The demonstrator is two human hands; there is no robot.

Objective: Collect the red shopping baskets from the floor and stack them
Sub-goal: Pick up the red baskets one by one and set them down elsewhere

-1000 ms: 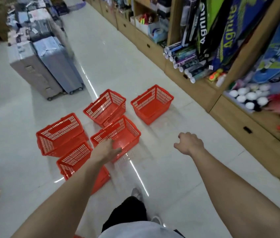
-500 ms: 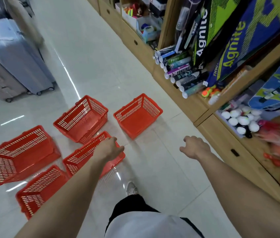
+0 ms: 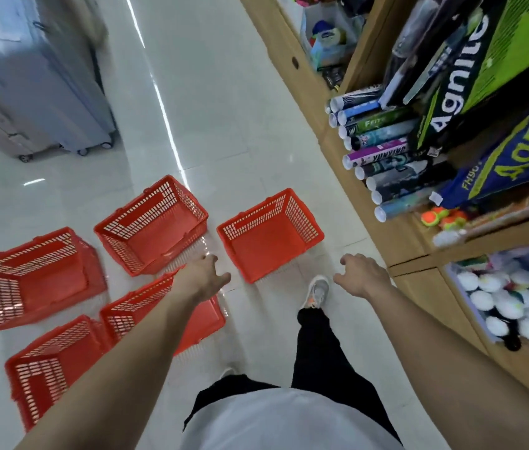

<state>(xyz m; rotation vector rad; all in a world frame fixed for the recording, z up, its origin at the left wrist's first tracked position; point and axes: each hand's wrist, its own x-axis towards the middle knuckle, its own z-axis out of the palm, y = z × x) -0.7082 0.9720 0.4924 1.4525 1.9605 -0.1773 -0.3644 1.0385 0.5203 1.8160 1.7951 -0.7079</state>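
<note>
In the head view, five red shopping baskets sit upright and unstacked on the glossy white floor point(image 3: 240, 134), in the lower left and centre of the frame. The right basket point(image 3: 269, 235) stands alone near mid-frame. Just left of it is the middle basket point(image 3: 151, 225). The left basket point(image 3: 29, 280) lies at the left edge, the bottom-left basket point(image 3: 49, 362) is below it, and the centre basket point(image 3: 140, 310) is partly hidden under the left forearm.

The left hand point(image 3: 203, 277) reaches out over the gap between the middle, centre and right baskets. Its fingers are loosely spread and hold nothing; whether it touches a rim cannot be told. The right hand point(image 3: 362, 276) hangs over bare floor just right of the right basket, its fingers loosely curled downward and empty.

A grey shoe point(image 3: 316, 292) steps forward between the two hands, just below the right basket. Wooden shelving point(image 3: 289, 43) runs down the right side, holding stacked shuttlecock tubes point(image 3: 376, 151), racket bags point(image 3: 490, 60) and a bin of white balls point(image 3: 500, 306). Covered suitcases point(image 3: 45, 76) stand in the upper left.
</note>
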